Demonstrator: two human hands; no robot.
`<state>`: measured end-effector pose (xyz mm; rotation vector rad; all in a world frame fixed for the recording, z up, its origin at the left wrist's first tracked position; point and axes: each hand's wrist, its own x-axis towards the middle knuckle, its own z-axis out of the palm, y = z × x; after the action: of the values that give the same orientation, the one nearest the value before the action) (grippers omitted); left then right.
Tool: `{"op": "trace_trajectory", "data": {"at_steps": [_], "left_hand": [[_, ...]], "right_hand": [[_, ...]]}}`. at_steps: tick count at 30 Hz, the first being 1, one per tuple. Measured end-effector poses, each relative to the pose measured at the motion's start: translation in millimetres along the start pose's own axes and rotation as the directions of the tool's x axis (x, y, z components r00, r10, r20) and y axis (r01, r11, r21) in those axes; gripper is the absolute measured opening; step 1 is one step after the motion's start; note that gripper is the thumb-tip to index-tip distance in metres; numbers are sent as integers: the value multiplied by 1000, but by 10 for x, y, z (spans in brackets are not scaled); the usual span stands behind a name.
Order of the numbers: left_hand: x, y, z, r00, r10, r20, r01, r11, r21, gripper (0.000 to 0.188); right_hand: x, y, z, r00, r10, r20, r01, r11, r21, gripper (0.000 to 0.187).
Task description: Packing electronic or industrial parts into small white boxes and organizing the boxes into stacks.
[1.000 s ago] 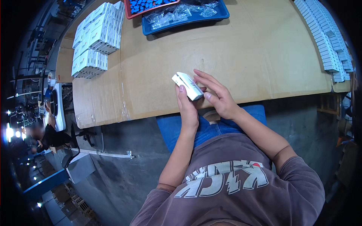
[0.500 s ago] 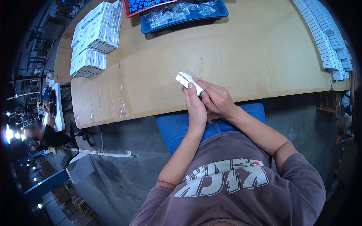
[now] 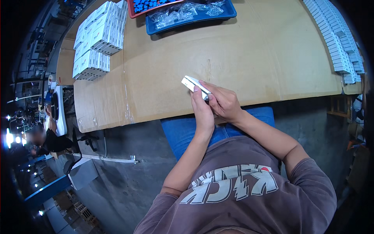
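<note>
Both my hands hold one small white box (image 3: 189,83) just above the near edge of the cardboard-covered table (image 3: 167,78). A dark gap runs along the box's upper side, between its white top panel and its body. My left hand (image 3: 202,111) grips the box from the left, thumb lying along its side. From the right, my right hand (image 3: 226,102) is closed round it, with the thumb near the box's close end. The palms and most of the fingers beneath the box are hidden.
Stacked white boxes (image 3: 102,35) stand at the far left, and long rows of white boxes (image 3: 331,35) at the far right. At the back are a blue tray (image 3: 194,24) of clear plastic bags and a red tray (image 3: 134,15) of small blue parts. A person (image 3: 54,140) sits far left.
The white box has turned slightly in my hands, and the dark gap now shows along more of its length. My hands have barely moved.
</note>
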<state>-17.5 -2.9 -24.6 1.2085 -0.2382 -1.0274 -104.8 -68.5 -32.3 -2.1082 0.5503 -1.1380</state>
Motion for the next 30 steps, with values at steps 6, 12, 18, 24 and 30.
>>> {"op": "trace_trajectory", "data": {"at_steps": [6, 12, 18, 24, 30], "left_hand": [[143, 162, -227, 988, 110, 109, -113, 993, 20, 63], [143, 260, -301, 832, 347, 433, -492, 822, 286, 115], [145, 283, -230, 827, 353, 439, -529, 754, 390, 97], [68, 402, -77, 968, 113, 223, -142, 983, 119, 75], [68, 375, -14, 953, 241, 187, -262, 960, 101, 78]], "right_hand": [[112, -17, -112, 957, 193, 218, -266, 886, 380, 39], [358, -104, -382, 497, 587, 639, -841, 143, 522, 46], [289, -115, -337, 612, 573, 545, -781, 328, 531, 49], [139, -186, -106, 826, 473, 305, -555, 595, 581, 54], [77, -264, -55, 931, 310, 192, -356, 884, 304, 55]]}}
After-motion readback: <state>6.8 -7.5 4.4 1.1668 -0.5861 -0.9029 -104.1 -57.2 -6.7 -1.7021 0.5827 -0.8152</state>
